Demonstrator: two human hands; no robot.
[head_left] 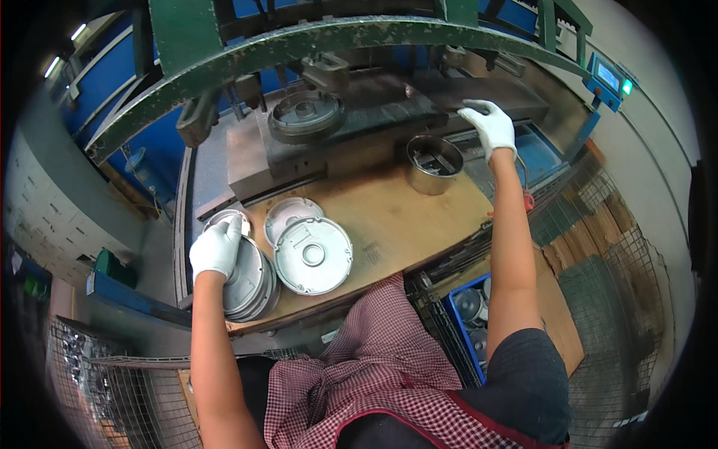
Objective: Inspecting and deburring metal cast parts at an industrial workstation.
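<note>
My left hand (217, 251), in a white glove, is closed at the rim of the top round metal cover (244, 280) on a stack at the table's left end. Some of its fingers are hidden. Beside the stack, one silvery cover (313, 256) with a central ring leans over another pale cover (290, 217). Out to the far right, my gloved right hand (490, 129) is raised with its fingers apart and nothing in them. It is beyond a steel pot (434, 165) with dark pieces inside. A round part (306, 115) sits on the machine bed.
A green machine frame (336, 34) arches across the far side, with clamps hanging below. The tan tabletop (374, 217) lies before me. A blue crate (464, 329) of metal parts is at lower right, near wire mesh cages. A control panel (606, 78) stands far right.
</note>
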